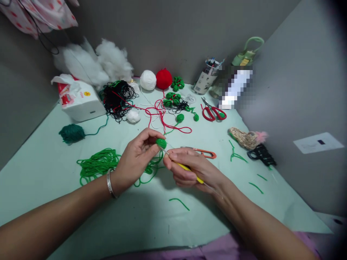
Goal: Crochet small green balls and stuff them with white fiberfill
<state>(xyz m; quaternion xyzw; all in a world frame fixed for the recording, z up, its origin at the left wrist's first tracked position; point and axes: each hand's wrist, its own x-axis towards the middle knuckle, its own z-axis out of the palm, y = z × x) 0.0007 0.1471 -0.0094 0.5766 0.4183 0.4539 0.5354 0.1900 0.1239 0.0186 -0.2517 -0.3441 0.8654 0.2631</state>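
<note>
Green yarnwork is clamped in the fingers of the left hand above the table, between front and back edges; a yellow hook is gripped by the right hand.

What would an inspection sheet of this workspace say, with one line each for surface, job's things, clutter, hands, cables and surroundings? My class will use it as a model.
Surface: pale green tabletop, with short green yarn snippets on it.
Job's things: small green crocheted piece, yellow-handled crochet hook, loose bright green yarn.
Clutter: red-handled scissors, orange thread snips, tangled black yarn, red yarn ball, white yarn ball, tissue box.
Hands: left hand pinches the crocheted piece; right hand holds the hook, tip at the piece.
Cables: on the tabletop, nothing seen; a thin dark cord hangs upper left.
Surroundings: gray walls, hanging spotted fabric; a pixelated patch hides something at right.
</note>
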